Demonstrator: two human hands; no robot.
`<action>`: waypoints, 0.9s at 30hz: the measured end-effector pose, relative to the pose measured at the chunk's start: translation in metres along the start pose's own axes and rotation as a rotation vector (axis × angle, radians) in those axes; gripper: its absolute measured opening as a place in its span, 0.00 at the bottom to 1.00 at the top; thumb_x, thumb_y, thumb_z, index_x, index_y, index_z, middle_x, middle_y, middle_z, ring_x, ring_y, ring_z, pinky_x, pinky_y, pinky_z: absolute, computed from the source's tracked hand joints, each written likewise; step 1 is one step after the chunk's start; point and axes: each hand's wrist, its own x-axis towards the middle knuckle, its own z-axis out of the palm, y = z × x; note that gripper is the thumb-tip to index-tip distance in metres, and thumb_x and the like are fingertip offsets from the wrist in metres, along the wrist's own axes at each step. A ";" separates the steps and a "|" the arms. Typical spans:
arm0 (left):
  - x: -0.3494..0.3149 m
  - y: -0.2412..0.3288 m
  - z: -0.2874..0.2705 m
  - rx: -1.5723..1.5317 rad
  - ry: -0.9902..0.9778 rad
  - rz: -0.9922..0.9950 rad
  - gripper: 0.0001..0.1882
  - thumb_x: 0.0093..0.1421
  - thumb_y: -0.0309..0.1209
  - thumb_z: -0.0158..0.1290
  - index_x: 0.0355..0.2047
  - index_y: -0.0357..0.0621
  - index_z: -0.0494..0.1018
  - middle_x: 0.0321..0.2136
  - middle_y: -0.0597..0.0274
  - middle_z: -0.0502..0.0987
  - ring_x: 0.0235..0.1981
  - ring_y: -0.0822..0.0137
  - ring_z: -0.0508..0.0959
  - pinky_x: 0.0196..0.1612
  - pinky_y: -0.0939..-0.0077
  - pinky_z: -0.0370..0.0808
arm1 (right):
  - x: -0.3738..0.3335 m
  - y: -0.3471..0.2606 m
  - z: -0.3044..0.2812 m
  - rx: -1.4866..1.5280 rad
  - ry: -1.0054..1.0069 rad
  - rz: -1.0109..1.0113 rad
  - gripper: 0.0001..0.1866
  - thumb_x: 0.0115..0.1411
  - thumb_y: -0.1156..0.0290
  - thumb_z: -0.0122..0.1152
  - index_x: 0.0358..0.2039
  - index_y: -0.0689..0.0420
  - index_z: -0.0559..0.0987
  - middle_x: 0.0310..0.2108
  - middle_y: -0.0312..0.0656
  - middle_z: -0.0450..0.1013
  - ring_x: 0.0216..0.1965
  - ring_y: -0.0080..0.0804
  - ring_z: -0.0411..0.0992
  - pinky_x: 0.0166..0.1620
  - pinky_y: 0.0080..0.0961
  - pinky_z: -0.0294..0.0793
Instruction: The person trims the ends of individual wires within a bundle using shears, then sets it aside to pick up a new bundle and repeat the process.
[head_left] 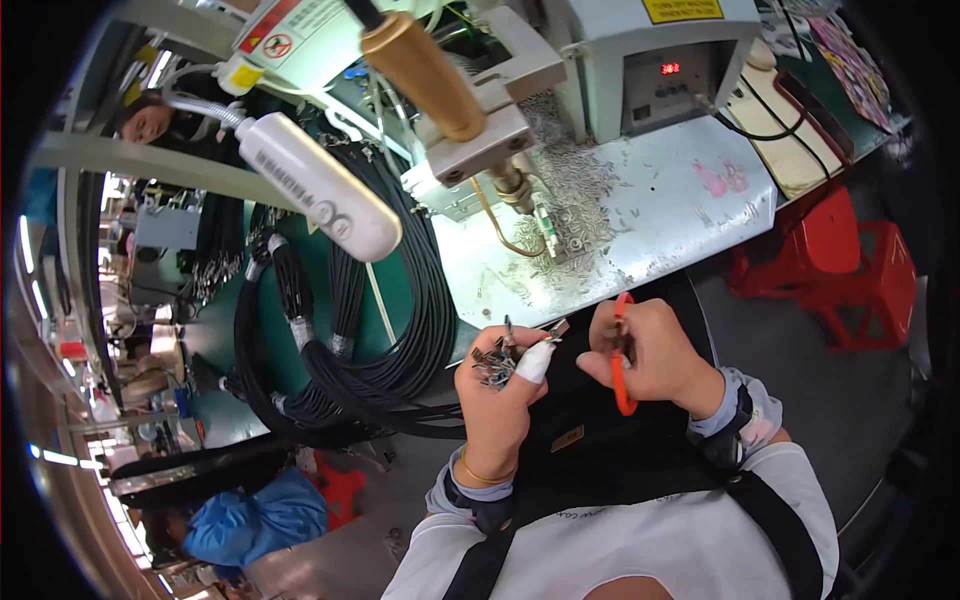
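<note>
Black cables run into my left hand [492, 425], which is closed around their ends. Small metal and green connector ends [492, 365] fan out above its fingers. A white wrap [535, 362] covers the thumb, and one cable end [558, 330] sticks out by its tip. To the right, my right hand [660, 350] grips a hand tool with orange handles [624, 385], which looks like small pliers or cutters. Its jaws are mostly hidden by the fingers. The two hands are close together but apart, above the black apron on my lap.
Coiled black cables [425, 290] lie on the green bench to the left. Ahead, a machine with a brown cylinder [425, 80] stands over a metal plate [690, 200] strewn with scraps. Nearby are a white tube [320, 185], grey control box [600, 75], red stools [865, 280] and a person in blue [255, 520].
</note>
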 end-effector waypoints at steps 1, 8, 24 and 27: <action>0.000 0.000 0.001 -0.020 0.001 0.012 0.06 0.50 0.19 0.52 0.29 0.36 0.69 0.19 0.69 0.68 0.15 0.81 0.64 0.17 0.89 0.58 | -0.001 0.002 0.000 -0.195 -0.010 -0.068 0.14 0.42 0.66 0.65 0.17 0.60 0.70 0.11 0.40 0.68 0.12 0.30 0.68 0.18 0.20 0.66; -0.003 -0.002 0.006 -0.041 0.008 0.079 0.05 0.50 0.18 0.50 0.29 0.34 0.68 0.17 0.69 0.66 0.14 0.82 0.62 0.16 0.89 0.54 | -0.004 -0.001 0.009 -0.301 0.007 -0.012 0.18 0.40 0.58 0.65 0.14 0.58 0.69 0.09 0.38 0.65 0.11 0.36 0.67 0.17 0.26 0.64; 0.005 -0.005 0.002 0.066 0.062 0.114 0.06 0.49 0.17 0.51 0.28 0.35 0.68 0.18 0.68 0.68 0.15 0.83 0.62 0.17 0.91 0.55 | -0.001 0.008 0.018 -0.146 -0.108 0.086 0.16 0.48 0.62 0.58 0.14 0.60 0.68 0.11 0.44 0.66 0.13 0.40 0.67 0.18 0.31 0.65; 0.016 -0.002 0.003 0.234 0.044 0.017 0.05 0.52 0.21 0.49 0.30 0.37 0.65 0.13 0.70 0.61 0.10 0.82 0.56 0.12 0.87 0.50 | -0.001 0.007 0.014 0.051 -0.190 0.227 0.16 0.51 0.64 0.56 0.15 0.61 0.68 0.10 0.42 0.66 0.12 0.33 0.67 0.16 0.25 0.63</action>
